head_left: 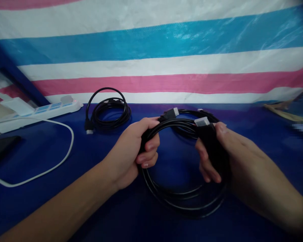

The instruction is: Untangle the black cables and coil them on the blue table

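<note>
In the centre of the frame, the person holds a coiled black cable (170, 121) above a blue table (111, 218). The left hand (143, 144) curls its fingers firmly around the bundle. At centre right, the right hand (234, 148) grips the other side, its thumb beside a capped connector (202, 122). Another dark plug (169, 114) is near the left thumb; to which cable it belongs, one cannot tell. A second coil (109, 124) lies left of centre, near a white power strip (46, 112).
</note>
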The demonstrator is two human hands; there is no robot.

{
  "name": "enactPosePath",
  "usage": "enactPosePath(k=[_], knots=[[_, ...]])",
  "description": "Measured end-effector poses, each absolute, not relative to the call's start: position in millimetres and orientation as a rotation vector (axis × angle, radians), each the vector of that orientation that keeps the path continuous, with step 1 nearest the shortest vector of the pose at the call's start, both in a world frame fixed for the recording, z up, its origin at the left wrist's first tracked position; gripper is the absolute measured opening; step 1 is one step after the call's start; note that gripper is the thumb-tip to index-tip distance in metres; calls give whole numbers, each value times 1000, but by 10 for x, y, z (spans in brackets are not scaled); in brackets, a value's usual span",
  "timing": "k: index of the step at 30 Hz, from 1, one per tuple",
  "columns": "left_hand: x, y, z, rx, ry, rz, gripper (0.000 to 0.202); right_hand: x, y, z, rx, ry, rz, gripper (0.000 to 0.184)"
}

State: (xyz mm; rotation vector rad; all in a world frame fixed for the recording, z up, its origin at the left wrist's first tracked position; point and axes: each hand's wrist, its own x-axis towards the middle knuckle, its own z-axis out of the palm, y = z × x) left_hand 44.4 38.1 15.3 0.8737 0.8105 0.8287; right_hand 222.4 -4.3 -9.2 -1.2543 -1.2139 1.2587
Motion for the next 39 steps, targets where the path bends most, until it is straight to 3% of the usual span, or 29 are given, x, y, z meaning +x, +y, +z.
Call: enactPosePath(k=[3, 8, 14, 19, 22, 29, 34, 39], knots=[[436, 392, 135, 901, 840, 741, 27, 2234, -45, -86, -1257, -1351, 1138, 43], [421, 345, 130, 965, 841, 605, 41, 2262, -34, -7, -1210, -1412, 1124, 35], [441, 251, 168, 907, 758, 513, 31, 2258, -76, -37, -1334, -1452, 902, 33], [492, 241, 161, 815, 841, 621, 33, 2235, -84, -66, -1308, -1572, 581, 21], [495, 269, 150, 819, 890, 664, 37, 2271, -58, -53, -1378, -1747, 380, 28], [520, 259, 155, 766, 920, 647, 36, 2381, -64, -34, -1375, -1850, -39, 22], [494, 266, 137, 749, 933, 782, 34, 2416, -5, -55, -1461, -1952, -93, 32], [497, 315, 106, 707, 927, 843, 33, 2435, 9, -97, -1478, -1965, -103, 18]])
